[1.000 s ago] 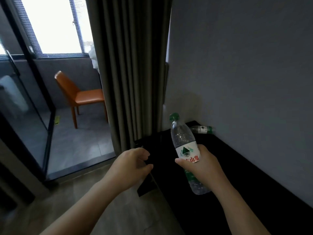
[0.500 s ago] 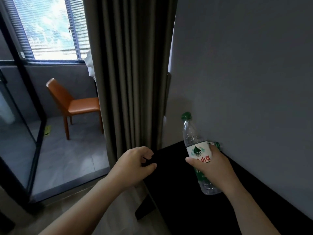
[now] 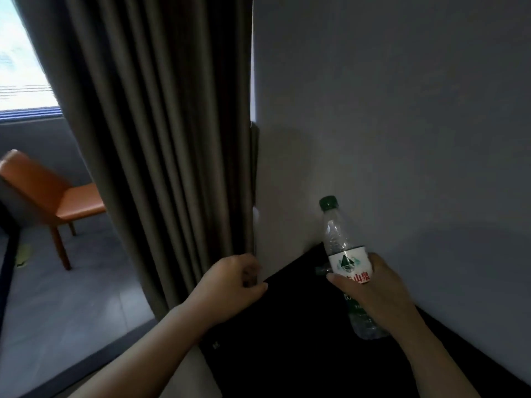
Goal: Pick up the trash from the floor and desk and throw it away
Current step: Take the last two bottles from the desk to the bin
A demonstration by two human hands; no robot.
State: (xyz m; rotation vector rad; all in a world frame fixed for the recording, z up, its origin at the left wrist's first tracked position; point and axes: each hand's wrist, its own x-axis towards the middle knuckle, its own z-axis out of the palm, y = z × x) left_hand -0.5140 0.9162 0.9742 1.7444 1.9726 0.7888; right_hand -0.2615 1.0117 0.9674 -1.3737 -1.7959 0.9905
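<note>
Matte black desk (image 3: 287,354), crinkled clear plastic bottle (image 3: 334,237)

The bottle (image 3: 348,262) bore a white label with red characters "山泉" under a green mountain emblem; the right hand (image 3: 376,285) hid the line's start.

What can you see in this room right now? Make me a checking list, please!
Surface: black desk, dark, set against the grey wall.
Job's things: plastic bottle with a green cap, roughly upright in the right hand.
Clutter: small clear thing on the desk behind the bottle, mostly hidden.
Grippers: right hand grips the bottle; left hand curled, holding nothing, by the desk's corner.
Cables: nothing seen.
Surroundings: brown curtain, orange chair, bright window.
</note>
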